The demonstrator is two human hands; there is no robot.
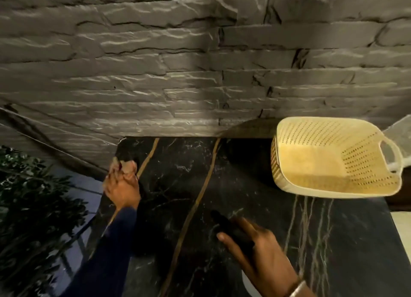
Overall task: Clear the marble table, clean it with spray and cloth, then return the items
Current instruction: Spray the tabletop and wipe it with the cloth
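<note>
The black marble table (222, 174) with gold veins fills the lower middle of the head view. My left hand (122, 188) grips a bunched pinkish cloth (125, 164) near the table's far left corner, and the cloth lies against the marble. My right hand (258, 250) is at the near side and holds a dark object (231, 228) that points to the far left over the tabletop. The picture is too blurred to tell what that object is.
A cream perforated plastic basket (333, 159) with a handle stands empty at the table's far right. A grey stacked-stone wall (200, 63) rises right behind the table. Dark foliage (33, 196) is at the left, beyond the table's edge.
</note>
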